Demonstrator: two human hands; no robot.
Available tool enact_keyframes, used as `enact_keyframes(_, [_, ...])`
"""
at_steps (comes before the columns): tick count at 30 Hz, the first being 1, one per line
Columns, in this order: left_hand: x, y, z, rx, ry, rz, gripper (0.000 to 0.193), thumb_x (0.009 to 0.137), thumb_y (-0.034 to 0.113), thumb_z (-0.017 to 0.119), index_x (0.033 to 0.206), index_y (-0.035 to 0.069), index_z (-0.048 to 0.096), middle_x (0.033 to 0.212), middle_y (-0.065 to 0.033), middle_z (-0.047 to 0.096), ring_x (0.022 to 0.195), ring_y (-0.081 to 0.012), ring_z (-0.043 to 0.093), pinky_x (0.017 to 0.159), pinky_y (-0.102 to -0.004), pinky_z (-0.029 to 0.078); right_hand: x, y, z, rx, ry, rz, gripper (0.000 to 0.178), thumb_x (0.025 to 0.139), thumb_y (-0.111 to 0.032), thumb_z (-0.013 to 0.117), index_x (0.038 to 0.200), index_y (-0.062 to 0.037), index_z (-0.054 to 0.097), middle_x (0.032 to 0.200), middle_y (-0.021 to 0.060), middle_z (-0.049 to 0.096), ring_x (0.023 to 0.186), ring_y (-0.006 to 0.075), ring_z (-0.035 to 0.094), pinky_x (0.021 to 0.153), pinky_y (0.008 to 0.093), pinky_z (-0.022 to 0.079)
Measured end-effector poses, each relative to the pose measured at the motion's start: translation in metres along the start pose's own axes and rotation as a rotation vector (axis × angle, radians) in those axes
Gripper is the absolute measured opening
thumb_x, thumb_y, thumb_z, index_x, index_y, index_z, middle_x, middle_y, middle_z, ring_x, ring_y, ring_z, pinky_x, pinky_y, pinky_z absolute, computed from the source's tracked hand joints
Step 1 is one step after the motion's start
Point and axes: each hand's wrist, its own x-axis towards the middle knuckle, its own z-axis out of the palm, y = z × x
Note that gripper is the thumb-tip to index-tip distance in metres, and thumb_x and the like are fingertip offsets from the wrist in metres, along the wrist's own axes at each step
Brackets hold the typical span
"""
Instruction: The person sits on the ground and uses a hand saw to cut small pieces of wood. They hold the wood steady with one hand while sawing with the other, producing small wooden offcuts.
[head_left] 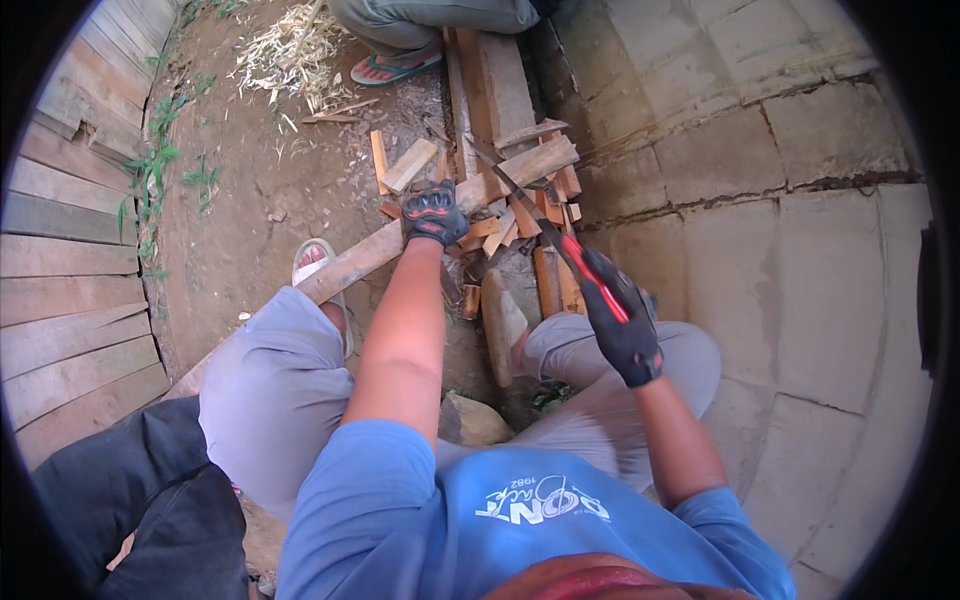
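I am watching the left hand point(434, 212), in a black and red glove, pressing down with fingers curled over a long wooden plank point(400, 243) that is lying across the bare ground and resting its far end on a thicker beam point(497, 85). The right hand point(622, 325), gloved in black, is gripping the red handle of a hand saw point(535, 220), fingers wrapped tight around it, with the blade angling up toward the plank's far end just beyond the left hand. I am judging the work well under way: a heap of short offcuts point(540, 215) is lying beside the cut, yet most of the plank is remaining uncut, running back past the sandalled left foot point(316, 262). I cannot tell how deep the blade is sitting in the wood, since its teeth are blurring into the offcuts. Another person's sandalled foot point(392, 68) is showing at the top edge, the rest being cut off.
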Motion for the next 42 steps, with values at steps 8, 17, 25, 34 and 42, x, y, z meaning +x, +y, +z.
enact_keyframes(8, [-0.009,0.007,0.003,0.005,0.086,0.041,0.041,0.084,0.02,0.069,0.124,0.008,0.07,0.119,-0.0168,0.075,0.113,-0.0365,0.074,0.096,-0.0498,0.058,-0.051,-0.026,-0.029,0.153,0.031,0.296,0.037,0.105,-0.019,0.068,0.141,-0.0089,0.072,0.129,0.0189,0.077,0.118,0.0347,0.075,0.099,0.0421,0.058])
enact_keyframes(17, [-0.01,0.015,0.008,0.004,0.215,0.135,0.054,0.08,0.033,0.083,0.125,0.008,0.067,0.121,-0.0174,0.072,0.116,-0.0358,0.07,0.098,-0.0501,0.057,0.009,-0.011,0.007,-0.026,0.042,0.034,0.041,0.105,-0.025,0.067,0.144,-0.0137,0.069,0.133,0.0177,0.075,0.12,0.0363,0.074,0.101,0.0441,0.056])
enact_keyframes(25, [0.005,0.03,0.025,0.058,0.296,0.123,0.043,0.085,0.025,0.073,0.123,0.006,0.068,0.118,-0.0173,0.073,0.112,-0.035,0.07,0.095,-0.0499,0.055,0.041,-0.011,0.029,0.118,-0.057,0.068,0.05,0.104,-0.03,0.067,0.152,-0.0159,0.063,0.134,0.0191,0.074,0.12,0.0387,0.073,0.103,0.0455,0.055])
enact_keyframes(34, [0.011,0.036,0.012,0.006,0.17,0.058,0.033,0.085,0.021,0.069,0.115,0.009,0.075,0.113,-0.0176,0.077,0.108,-0.0358,0.076,0.094,-0.0486,0.058,0.027,-0.003,0.046,0.095,-0.005,0.039,0.06,0.103,-0.03,0.067,0.16,-0.018,0.055,0.139,0.0195,0.072,0.126,0.0406,0.069,0.106,0.0475,0.053])
enact_keyframes(42, [0.011,0.042,0.002,-0.015,0.101,0.041,0.039,0.084,0.027,0.076,0.119,0.008,0.072,0.117,-0.019,0.078,0.111,-0.0377,0.075,0.097,-0.0489,0.057,-0.003,-0.008,-0.004,0.038,-0.042,0.096,0.056,0.103,-0.026,0.068,0.157,-0.0167,0.058,0.139,0.0204,0.071,0.129,0.0402,0.068,0.108,0.047,0.052])
